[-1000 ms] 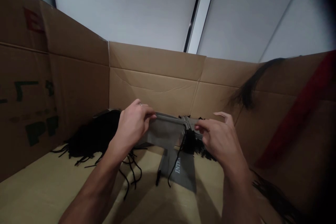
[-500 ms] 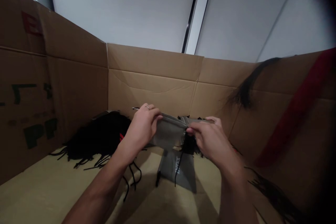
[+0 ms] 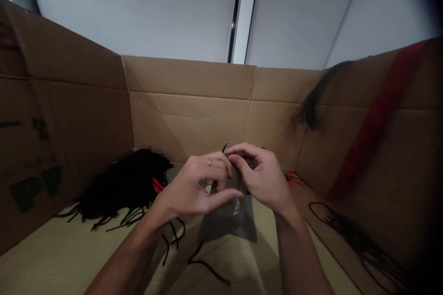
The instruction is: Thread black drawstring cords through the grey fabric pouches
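Observation:
My left hand (image 3: 195,189) and my right hand (image 3: 259,175) meet at the middle of the cardboard floor, with their fingers closed around bunched grey fabric (image 3: 235,179). The fabric runs down to a flat grey piece printed with white lettering, partly read as INTEX (image 3: 235,221). A thin metal tip (image 3: 225,147) pokes up between my hands; the rest of that item is hidden by my fingers. A black cord (image 3: 204,262) lies loose on the floor below my hands.
Cardboard walls stand on three sides. A heap of black cords (image 3: 121,184) lies to the left, with something red (image 3: 158,185) at its edge. Red-handled pliers (image 3: 293,178) lie to the right. Black strands hang on the right wall (image 3: 309,108).
My hands have drawn together and the fabric is bunched between them. The metal tip now points up between them. The black cord has shifted lower on the floor, and the view has swung slightly.

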Action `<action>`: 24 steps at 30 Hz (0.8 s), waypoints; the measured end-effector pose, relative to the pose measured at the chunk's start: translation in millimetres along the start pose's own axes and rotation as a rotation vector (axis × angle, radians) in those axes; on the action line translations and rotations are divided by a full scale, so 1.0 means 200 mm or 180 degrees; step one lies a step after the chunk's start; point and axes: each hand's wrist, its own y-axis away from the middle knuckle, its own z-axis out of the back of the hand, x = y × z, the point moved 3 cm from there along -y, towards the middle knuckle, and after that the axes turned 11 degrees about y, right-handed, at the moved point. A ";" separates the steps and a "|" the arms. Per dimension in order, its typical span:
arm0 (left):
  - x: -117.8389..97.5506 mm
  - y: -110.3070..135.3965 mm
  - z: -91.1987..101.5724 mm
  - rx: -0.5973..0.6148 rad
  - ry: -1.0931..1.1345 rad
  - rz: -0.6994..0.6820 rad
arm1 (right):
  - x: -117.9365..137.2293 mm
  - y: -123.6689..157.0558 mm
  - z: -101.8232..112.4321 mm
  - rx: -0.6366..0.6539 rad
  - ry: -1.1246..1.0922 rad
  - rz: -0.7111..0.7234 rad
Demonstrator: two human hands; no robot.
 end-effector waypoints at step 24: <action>0.13 0.02 0.01 -0.0107 -0.2278 0.1158 | 0.06 0.00 -0.02 -0.0194 0.1469 0.0251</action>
